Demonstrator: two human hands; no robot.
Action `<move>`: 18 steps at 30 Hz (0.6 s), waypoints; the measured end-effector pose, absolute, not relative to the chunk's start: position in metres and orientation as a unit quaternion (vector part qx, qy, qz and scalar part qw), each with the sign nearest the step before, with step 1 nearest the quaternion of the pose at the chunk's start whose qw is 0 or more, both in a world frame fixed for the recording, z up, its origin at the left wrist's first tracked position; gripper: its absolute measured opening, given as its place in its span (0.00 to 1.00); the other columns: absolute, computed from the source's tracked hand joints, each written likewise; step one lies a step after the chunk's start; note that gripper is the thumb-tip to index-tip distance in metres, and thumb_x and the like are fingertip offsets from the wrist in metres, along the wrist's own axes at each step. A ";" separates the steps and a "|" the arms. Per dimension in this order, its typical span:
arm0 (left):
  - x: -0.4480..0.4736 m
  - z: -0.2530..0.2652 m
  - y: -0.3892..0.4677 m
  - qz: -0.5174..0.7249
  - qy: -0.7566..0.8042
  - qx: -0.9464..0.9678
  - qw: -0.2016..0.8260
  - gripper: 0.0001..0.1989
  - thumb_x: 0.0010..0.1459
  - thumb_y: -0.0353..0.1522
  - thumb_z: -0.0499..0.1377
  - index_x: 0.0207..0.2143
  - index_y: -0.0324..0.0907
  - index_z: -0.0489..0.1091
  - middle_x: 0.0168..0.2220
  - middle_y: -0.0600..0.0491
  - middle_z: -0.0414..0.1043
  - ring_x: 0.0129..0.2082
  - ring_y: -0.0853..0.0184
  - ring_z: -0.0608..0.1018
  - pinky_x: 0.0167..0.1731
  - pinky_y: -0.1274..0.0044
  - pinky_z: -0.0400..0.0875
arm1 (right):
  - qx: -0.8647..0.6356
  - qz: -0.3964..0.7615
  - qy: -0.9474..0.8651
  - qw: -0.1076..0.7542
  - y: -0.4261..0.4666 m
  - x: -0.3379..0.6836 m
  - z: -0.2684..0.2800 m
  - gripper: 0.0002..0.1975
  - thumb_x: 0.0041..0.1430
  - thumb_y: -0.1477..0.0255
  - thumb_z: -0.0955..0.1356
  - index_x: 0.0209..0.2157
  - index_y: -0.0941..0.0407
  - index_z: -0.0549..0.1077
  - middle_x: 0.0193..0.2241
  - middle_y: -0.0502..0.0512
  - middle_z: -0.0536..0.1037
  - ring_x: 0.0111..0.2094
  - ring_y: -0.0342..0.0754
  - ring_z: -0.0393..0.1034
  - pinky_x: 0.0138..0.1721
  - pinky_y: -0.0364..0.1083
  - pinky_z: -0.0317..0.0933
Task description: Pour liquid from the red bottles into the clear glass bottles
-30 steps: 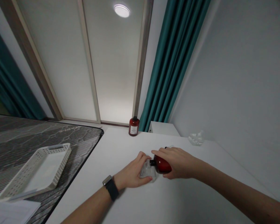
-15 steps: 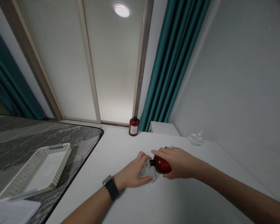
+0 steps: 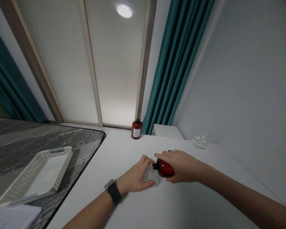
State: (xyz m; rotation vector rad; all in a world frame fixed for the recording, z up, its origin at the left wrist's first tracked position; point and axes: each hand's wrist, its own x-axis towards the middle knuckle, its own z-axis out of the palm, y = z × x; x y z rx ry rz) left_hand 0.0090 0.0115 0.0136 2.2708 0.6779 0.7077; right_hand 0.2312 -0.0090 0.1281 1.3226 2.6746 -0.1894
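My right hand (image 3: 178, 165) is wrapped round a dark red bottle (image 3: 165, 168), tilted nearly flat with its black neck toward the left. Right below that neck is a clear container (image 3: 151, 176), possibly glass, on the white table (image 3: 124, 210). The thumb and fingers of my left hand (image 3: 141, 176) curve round the container's near left side and hold it. Whether liquid runs from the bottle is too small to tell. A second dark red bottle (image 3: 136, 129) with a white label and black top stands upright at the table's far edge.
A crumpled clear plastic piece (image 3: 200, 142) lies at the table's back right. To the left, a white perforated basket (image 3: 62, 170) rests on a grey patterned surface (image 3: 85, 140), beside white paper (image 3: 16, 216). A small white cabinet (image 3: 168, 131) stands beyond the table.
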 end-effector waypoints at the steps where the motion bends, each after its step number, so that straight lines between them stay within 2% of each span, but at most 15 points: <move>1: 0.009 0.014 0.012 0.269 0.259 0.868 0.327 0.30 0.55 0.34 0.65 0.57 0.43 0.58 0.49 0.48 0.59 0.48 0.57 0.70 0.53 0.62 0.69 | 0.440 -0.064 0.892 0.076 -0.009 0.231 0.128 0.38 0.50 0.65 0.72 0.63 0.53 0.62 0.50 0.62 0.77 0.46 0.63 0.73 0.46 0.57 0.63; 18: 0.009 0.015 0.011 0.260 0.263 0.868 0.330 0.30 0.54 0.34 0.65 0.57 0.42 0.59 0.49 0.47 0.59 0.48 0.56 0.70 0.53 0.60 0.69 | 0.437 -0.061 0.894 0.085 -0.008 0.229 0.129 0.39 0.50 0.65 0.72 0.63 0.53 0.61 0.51 0.62 0.76 0.47 0.63 0.73 0.46 0.57 0.64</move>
